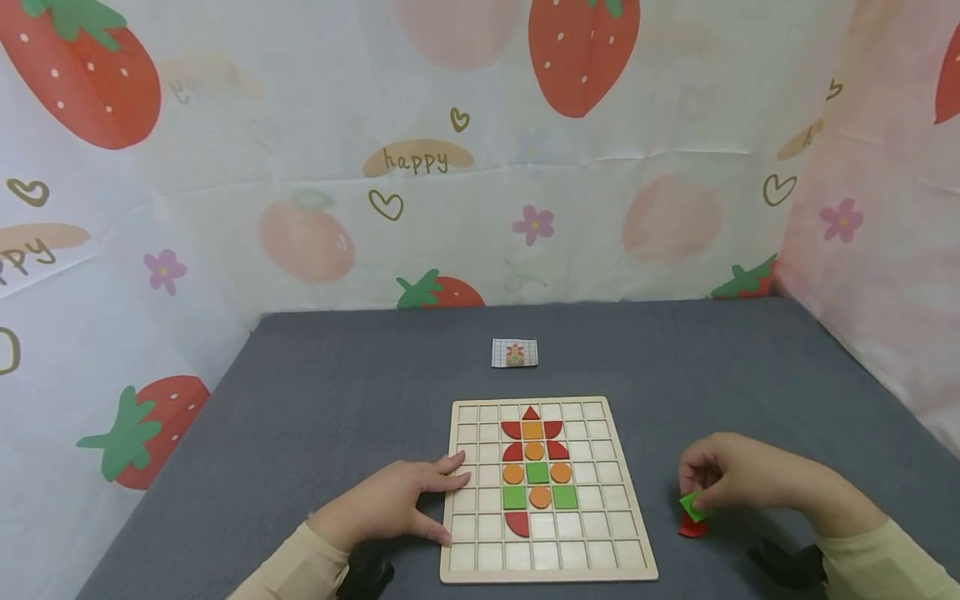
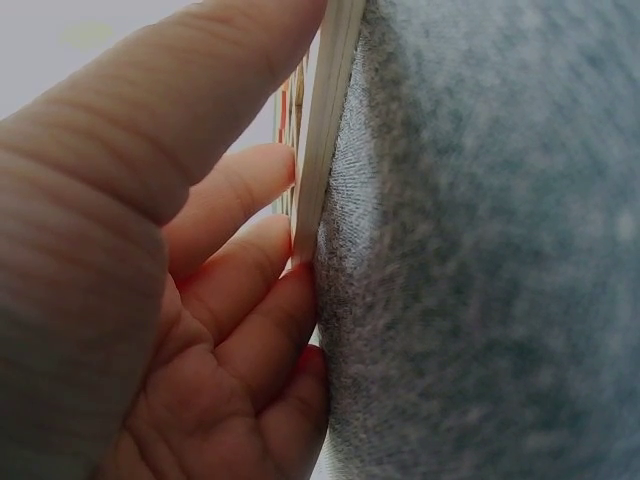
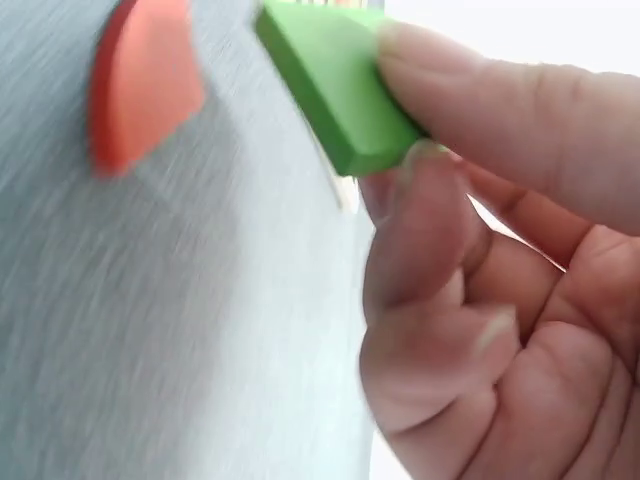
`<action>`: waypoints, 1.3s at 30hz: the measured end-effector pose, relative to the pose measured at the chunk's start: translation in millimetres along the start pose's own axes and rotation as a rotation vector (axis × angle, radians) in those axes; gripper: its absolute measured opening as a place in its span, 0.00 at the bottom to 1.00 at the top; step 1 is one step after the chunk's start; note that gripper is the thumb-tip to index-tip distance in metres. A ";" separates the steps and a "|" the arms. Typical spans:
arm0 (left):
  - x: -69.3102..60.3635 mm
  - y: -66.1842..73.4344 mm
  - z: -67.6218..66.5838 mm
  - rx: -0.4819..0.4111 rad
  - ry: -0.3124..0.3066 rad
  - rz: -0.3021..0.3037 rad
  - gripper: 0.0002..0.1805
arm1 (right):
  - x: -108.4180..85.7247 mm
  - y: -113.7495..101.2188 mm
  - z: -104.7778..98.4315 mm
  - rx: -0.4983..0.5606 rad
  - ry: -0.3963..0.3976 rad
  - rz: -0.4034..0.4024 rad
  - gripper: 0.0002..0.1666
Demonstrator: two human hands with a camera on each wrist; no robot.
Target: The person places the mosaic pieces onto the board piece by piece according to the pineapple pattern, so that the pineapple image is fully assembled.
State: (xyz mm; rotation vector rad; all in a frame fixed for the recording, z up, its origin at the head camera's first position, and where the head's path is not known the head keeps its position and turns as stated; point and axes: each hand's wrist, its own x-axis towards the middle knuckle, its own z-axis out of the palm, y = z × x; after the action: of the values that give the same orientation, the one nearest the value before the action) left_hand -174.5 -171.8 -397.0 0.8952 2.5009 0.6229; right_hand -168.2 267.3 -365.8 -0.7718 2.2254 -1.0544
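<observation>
A wooden grid board [image 1: 551,575] lies on the table, with red, orange and green tiles set in its middle columns. My left hand [image 1: 393,504] rests at the board's left side, its fingers and thumb extended and touching the edge. Over on the right, my right hand [image 1: 750,479] pinches a green square tile [image 3: 340,85] between thumb and fingers, tilted above the cloth. Just below it lies a red quarter-circle tile [image 3: 150,80]. In the grid's lower part, a red quarter-circle piece [image 1: 517,523] sits under a row of green squares and an orange disc [image 1: 540,497].
A small printed card [image 1: 514,353] with a coloured pattern on a grid lies beyond the board. Dark grey cloth [image 1: 337,392] covers the table. Strawberry-print curtains [image 1: 585,183] hang behind and along the sides.
</observation>
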 end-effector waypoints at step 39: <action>0.8 1.1 0.1 0.021 0.001 -0.001 0.42 | 111.9 -73.5 75.3 -0.157 0.101 0.075 0.13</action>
State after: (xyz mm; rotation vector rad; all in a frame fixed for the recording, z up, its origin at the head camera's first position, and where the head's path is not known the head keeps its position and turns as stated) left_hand -174.5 -170.5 -396.7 0.9009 2.5131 0.5982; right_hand -173.9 114.0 -372.9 -0.7084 2.4261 -0.9098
